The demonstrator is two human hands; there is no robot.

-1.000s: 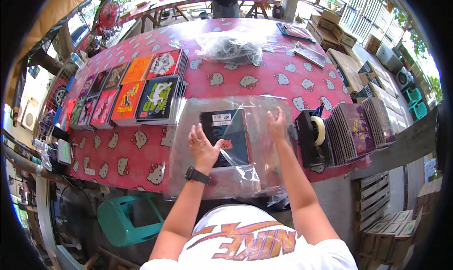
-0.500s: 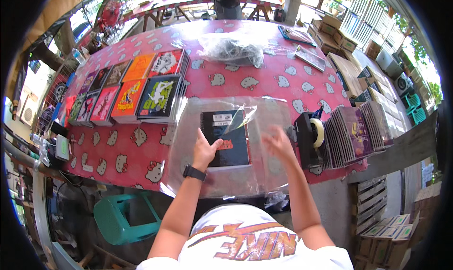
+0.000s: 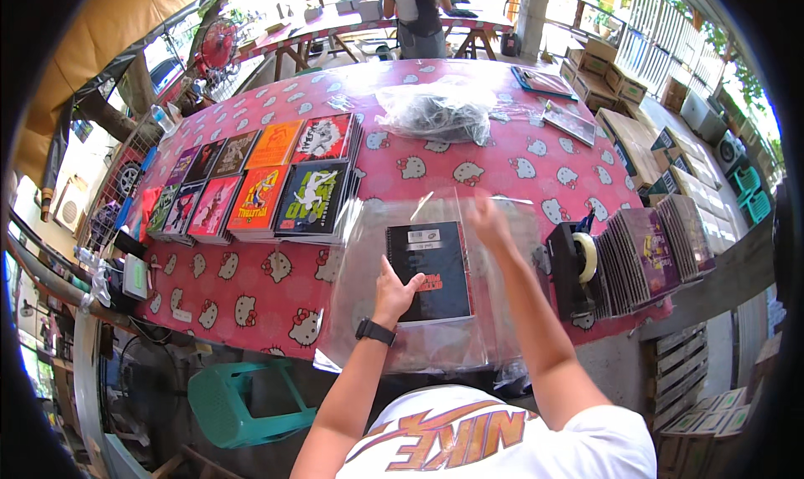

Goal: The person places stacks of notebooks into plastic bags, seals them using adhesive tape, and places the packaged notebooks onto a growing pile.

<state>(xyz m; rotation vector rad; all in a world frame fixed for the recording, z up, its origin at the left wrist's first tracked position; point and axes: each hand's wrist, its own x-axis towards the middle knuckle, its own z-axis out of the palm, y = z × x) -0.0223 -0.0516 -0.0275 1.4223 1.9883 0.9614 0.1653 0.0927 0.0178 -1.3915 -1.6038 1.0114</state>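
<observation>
A dark spiral notebook (image 3: 431, 299) with red lettering and a pale label at its top lies flat before me, on a clear plastic sheet (image 3: 360, 228). My left hand (image 3: 395, 295) rests on the notebook's left side, thumb stretched over the cover and fingers apart from it along the spiral edge. Beyond the notebook's upper right corner my right hand (image 3: 488, 219) is raised over the plastic. It is smeared by motion, so its fingers and anything in them cannot be made out.
Stacks of colourful notebooks (image 3: 260, 196) stand at left. To the right are a tape dispenser (image 3: 572, 270) and a row of purple notebooks (image 3: 645, 249). A crumpled plastic bag (image 3: 435, 115) lies farther back. A green stool (image 3: 230, 408) stands below the table; a person (image 3: 416, 14) is beyond it.
My right hand has moved up and away from me. A shiny flap that lay across the notebook's upper right is off its cover. My left hand stays on the notebook; the whole view has shifted.
</observation>
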